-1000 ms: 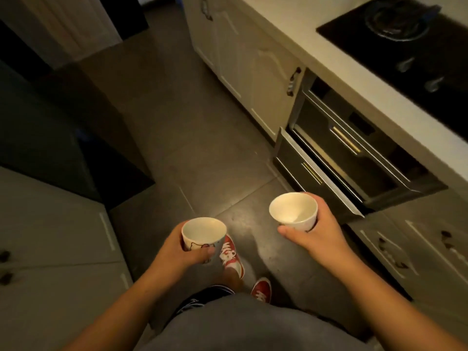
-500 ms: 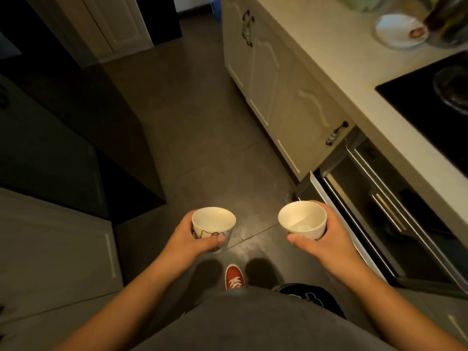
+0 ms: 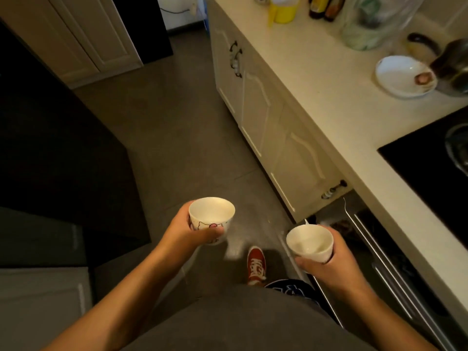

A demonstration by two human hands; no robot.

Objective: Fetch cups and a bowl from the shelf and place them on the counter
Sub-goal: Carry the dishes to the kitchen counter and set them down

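Observation:
My left hand (image 3: pixel 186 233) grips a white cup with a pink cartoon print (image 3: pixel 211 216), held upright over the floor. My right hand (image 3: pixel 329 268) grips a second plain white cup (image 3: pixel 309 243), also upright, lower and nearer the cabinets. Both cups look empty. The cream counter (image 3: pixel 326 79) runs along the right side, above and ahead of both hands. No shelf is in view.
On the counter stand a white dish with food (image 3: pixel 405 76), a metal pot (image 3: pixel 453 67), a yellow container (image 3: pixel 282 8), bottles and a plastic bag. A black stovetop (image 3: pixel 430 160) lies at right. An open pull-out rack (image 3: pixel 379 262) juts out below it. Dark furniture fills the left.
The view has advanced along the kitchen floor and tilted up; more of the counter and its items now show. Both hands still carry their cups in front of me.

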